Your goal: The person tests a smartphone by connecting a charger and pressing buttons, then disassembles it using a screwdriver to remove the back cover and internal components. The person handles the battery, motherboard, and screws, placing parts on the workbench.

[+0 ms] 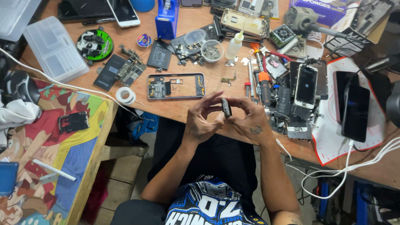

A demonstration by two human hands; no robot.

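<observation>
Small dark phone part (226, 107) pinched edge-on between both grips, left hand (201, 121) and right hand (248, 118) closed on it, just above the worktop (183, 109) edge. Stripped phone frame (176, 86) lying open beyond, loose screws in a clear dish (211, 51): reassembly apparently unfinished. Purple box (329, 10) far right, blue box (167, 18) upright at centre back

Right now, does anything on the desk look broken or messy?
Yes. A phone frame lies opened and gutted on the table, loose parts scattered around it. Both hands, left hand and right hand, pinch a small dark part.
</observation>
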